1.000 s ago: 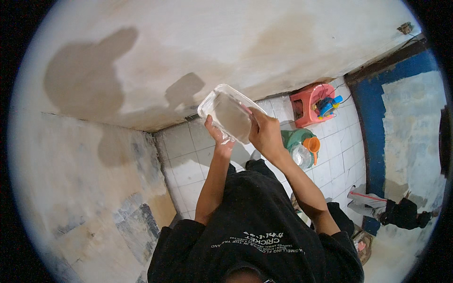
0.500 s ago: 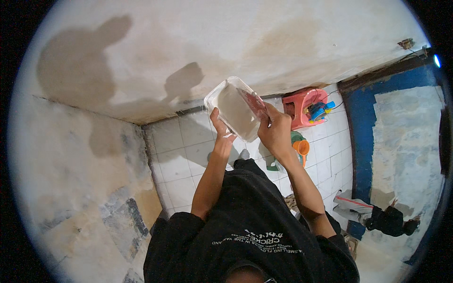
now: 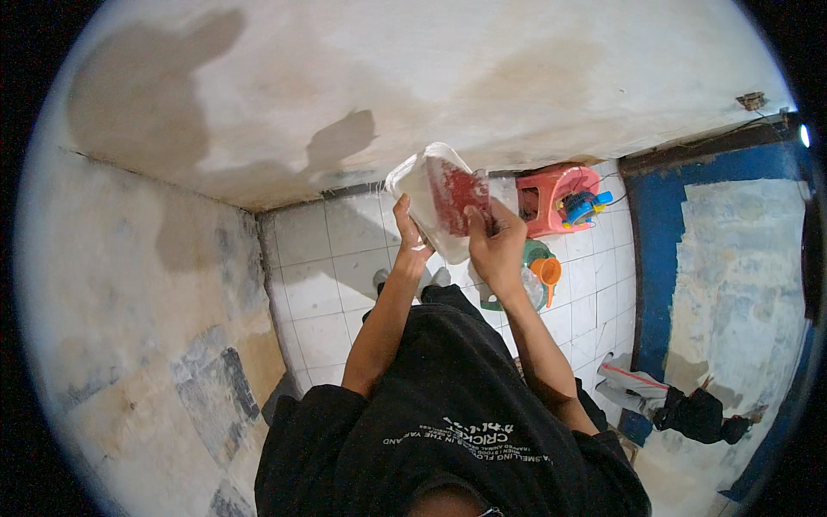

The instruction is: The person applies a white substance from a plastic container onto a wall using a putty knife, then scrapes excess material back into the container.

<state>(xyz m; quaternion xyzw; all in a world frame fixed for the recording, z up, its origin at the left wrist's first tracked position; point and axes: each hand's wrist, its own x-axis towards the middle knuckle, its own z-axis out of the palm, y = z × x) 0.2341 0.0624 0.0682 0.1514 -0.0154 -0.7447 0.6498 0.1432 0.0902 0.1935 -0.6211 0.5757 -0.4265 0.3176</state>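
Observation:
My left hand grips the near left edge of a white rectangular tub, thumb on its side wall. Pale paste coats the inside of the tub. My right hand pinches a flat red scraper smeared with the same pale paste. The blade lies over the tub, its broad face turned up, covering much of the inside. Whether the far edge of the blade touches the tub wall, I cannot tell.
A plastered wall rises ahead, another at left. To the right stand a pink plastic stool with a blue-and-yellow object, and an orange dipper by a green container. Another person is by the blue-edged wall.
The red scraper has turned from nearly edge-on to flat over the tub, moving slightly left with my right hand. The tub has shifted a little right, still in my left hand.

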